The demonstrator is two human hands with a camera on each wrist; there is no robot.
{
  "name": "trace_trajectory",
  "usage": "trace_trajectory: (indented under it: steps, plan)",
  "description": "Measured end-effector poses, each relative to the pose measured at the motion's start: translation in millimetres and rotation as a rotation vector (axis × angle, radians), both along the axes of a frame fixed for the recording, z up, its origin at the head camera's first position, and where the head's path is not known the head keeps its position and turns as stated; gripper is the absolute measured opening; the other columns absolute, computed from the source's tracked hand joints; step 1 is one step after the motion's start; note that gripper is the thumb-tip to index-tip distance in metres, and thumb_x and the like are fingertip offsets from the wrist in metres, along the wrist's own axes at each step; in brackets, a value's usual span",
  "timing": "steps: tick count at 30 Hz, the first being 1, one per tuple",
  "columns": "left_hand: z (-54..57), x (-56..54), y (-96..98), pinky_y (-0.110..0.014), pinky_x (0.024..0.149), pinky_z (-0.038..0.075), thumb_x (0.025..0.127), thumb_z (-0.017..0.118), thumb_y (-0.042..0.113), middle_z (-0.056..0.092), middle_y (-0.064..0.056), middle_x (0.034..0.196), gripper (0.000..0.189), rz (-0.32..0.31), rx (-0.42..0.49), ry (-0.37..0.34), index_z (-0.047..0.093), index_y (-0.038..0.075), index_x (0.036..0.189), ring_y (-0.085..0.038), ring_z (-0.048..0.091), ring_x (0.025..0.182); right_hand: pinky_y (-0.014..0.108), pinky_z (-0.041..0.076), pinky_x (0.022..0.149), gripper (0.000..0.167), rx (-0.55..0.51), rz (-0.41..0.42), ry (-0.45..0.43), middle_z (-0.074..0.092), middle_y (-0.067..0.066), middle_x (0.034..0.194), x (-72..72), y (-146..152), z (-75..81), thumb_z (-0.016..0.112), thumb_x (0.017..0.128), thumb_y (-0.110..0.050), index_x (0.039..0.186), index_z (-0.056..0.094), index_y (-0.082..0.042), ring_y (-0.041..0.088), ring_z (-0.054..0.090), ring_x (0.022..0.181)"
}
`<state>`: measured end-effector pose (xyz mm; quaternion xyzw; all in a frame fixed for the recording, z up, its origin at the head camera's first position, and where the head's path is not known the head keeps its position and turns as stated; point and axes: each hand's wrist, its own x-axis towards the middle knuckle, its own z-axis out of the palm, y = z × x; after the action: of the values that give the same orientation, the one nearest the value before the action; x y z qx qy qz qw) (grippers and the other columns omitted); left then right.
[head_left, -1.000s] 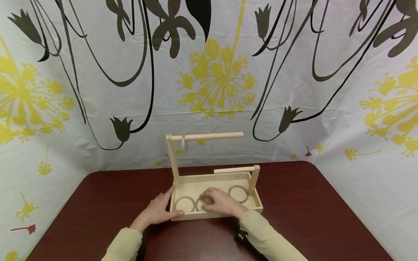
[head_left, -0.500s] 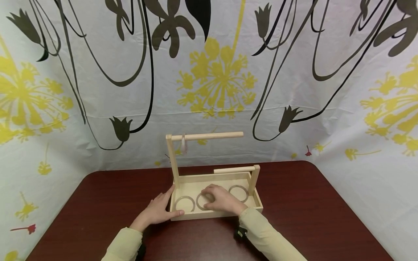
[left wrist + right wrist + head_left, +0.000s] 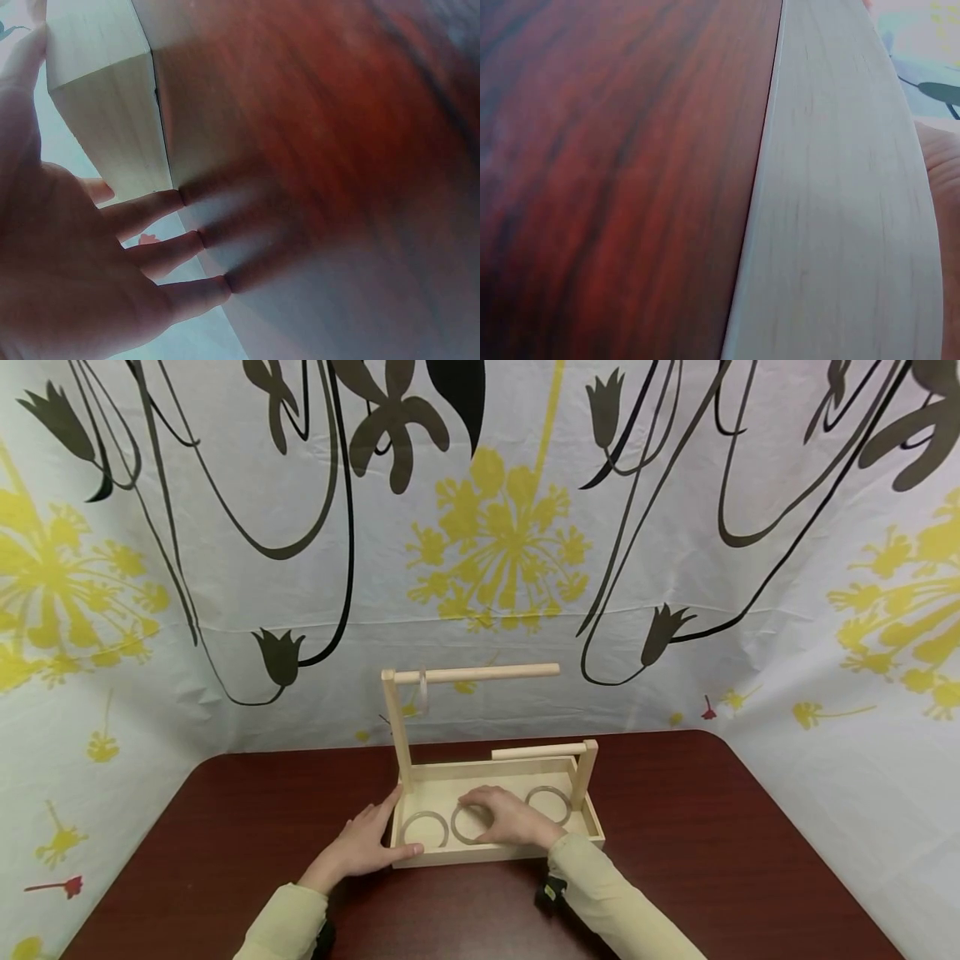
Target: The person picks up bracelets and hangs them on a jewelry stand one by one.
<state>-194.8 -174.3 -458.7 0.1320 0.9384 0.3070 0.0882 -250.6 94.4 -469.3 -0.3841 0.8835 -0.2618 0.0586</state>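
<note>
A pale wooden tray (image 3: 442,858) stands on the table, with a tall post and bar at its left and a low post and bar at its right. My left hand (image 3: 360,842) steadies the left end: fingers extended along the side, thumb over the front rim. In the left wrist view, several fingertips (image 3: 214,289) of that hand meet the tabletop. My right hand (image 3: 512,817) reaches into the tray and holds the middle greyish ring (image 3: 454,828) between thumb and fingers, covering its right side. Other rings lie to the left (image 3: 446,832) and right (image 3: 548,788).
One translucent ring (image 3: 423,695) hangs on the tall bar (image 3: 487,673). The low bar (image 3: 536,752) juts left above the tray's back wall. Dark red table (image 3: 675,827) surrounds the tray, and a patterned cloth (image 3: 480,593) hangs behind.
My right thumb has slid rightward along the ring's near side and the fingers have spread further over its far side. The ring has shifted very slightly right. My left hand stays put.
</note>
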Motion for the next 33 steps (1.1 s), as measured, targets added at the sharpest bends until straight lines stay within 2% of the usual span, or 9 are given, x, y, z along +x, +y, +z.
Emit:
trace_trajectory:
  steps: [9, 20, 28, 33]
  plan:
    - [1.3, -1.1, 0.7, -0.072, 0.100, 0.018, 0.081, 0.074, 0.052, 0.035, -0.030, 0.145, 0.103, 0.002, -0.007, -0.005, 0.020, 0.003, 0.154, -0.055, 0.026, 0.133, 0.042, 0.039, 0.101, 0.062, 0.021, -0.004, 0.014, 0.055, 0.014, 0.129, -1.4, 0.2, 0.5, 0.082, 0.076, -0.011, 0.132, 0.057, -0.002, 0.032, 0.049, 0.120]
    - [-0.9, -2.3, -0.2, -0.072, 0.100, 0.018, 0.081, 0.073, 0.052, 0.034, -0.030, 0.146, 0.103, 0.003, -0.011, -0.003, 0.019, 0.003, 0.154, -0.055, 0.025, 0.133, 0.042, 0.039, 0.100, 0.070, -0.096, -0.031, 0.016, 0.053, 0.012, 0.127, -3.4, -2.7, 0.0, 0.081, 0.071, -0.024, 0.132, 0.057, 0.000, 0.028, 0.048, 0.118]
    - [0.4, -1.0, 1.0, -0.072, 0.100, 0.018, 0.081, 0.073, 0.052, 0.034, -0.030, 0.146, 0.103, 0.005, -0.013, -0.009, 0.019, 0.003, 0.154, -0.055, 0.025, 0.133, 0.047, 0.039, 0.100, 0.069, -0.156, -0.051, -0.013, 0.050, 0.016, 0.132, 1.1, -5.2, 2.8, 0.081, 0.071, -0.023, 0.132, 0.058, -0.001, 0.030, 0.045, 0.123]
    - [0.9, -0.3, 0.7, -0.072, 0.100, 0.018, 0.082, 0.073, 0.052, 0.034, -0.030, 0.146, 0.103, 0.005, -0.014, -0.016, 0.019, 0.003, 0.154, -0.055, 0.024, 0.133, 0.043, 0.042, 0.098, 0.069, -0.188, -0.068, -0.019, 0.049, 0.014, 0.133, 4.1, -8.6, 9.0, 0.081, 0.071, -0.022, 0.134, 0.057, -0.004, 0.028, 0.046, 0.122]
